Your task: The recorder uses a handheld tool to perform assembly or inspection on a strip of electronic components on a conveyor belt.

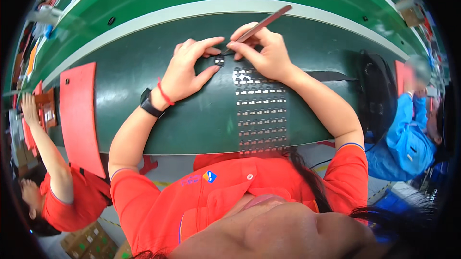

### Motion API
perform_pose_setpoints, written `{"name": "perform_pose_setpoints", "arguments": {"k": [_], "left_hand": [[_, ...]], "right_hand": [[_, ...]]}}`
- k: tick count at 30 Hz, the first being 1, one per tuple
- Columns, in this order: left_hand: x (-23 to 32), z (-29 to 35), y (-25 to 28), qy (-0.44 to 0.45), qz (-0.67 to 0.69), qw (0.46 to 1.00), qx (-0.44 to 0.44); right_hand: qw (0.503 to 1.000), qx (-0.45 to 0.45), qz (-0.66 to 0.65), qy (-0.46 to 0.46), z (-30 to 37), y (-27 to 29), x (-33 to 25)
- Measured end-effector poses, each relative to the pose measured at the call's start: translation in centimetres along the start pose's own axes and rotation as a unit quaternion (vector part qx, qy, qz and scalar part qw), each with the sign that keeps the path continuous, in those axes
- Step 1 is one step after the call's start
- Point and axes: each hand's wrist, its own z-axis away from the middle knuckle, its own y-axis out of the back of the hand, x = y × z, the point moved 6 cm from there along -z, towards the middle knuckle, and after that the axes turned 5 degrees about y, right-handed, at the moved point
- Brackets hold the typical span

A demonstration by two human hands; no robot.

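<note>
Right hand [267,53] pinches slanting tweezers [267,22], small dark part [219,61] lying just left of its fingertips, long axis unclear; left hand [188,68] sits nearer, thumb and forefinger parted beside it, whether gripping cannot be told.

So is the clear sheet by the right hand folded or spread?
Spread: the sheet lies flat on the table, its rows of small parts showing one below another.
</note>
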Motion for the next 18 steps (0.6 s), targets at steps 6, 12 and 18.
{"name": "perform_pose_setpoints", "arguments": {"k": [6, 12, 18], "left_hand": [[-0.32, 0.07, 0.07, 0.003, 0.001, 1.000, 0.004], [-0.21, 0.29, 0.12, -0.009, -0.006, 1.000, 0.005], [0.22, 0.10, 0.27, 0.001, -0.007, 1.000, -0.010]], "right_hand": [[0.999, -0.026, 0.033, 0.013, -0.12, -0.53, -0.27], [0.998, -0.029, 0.040, 0.026, 0.07, -0.90, -0.42], [0.998, -0.037, 0.036, 0.020, 0.01, -0.71, -0.31]]}}
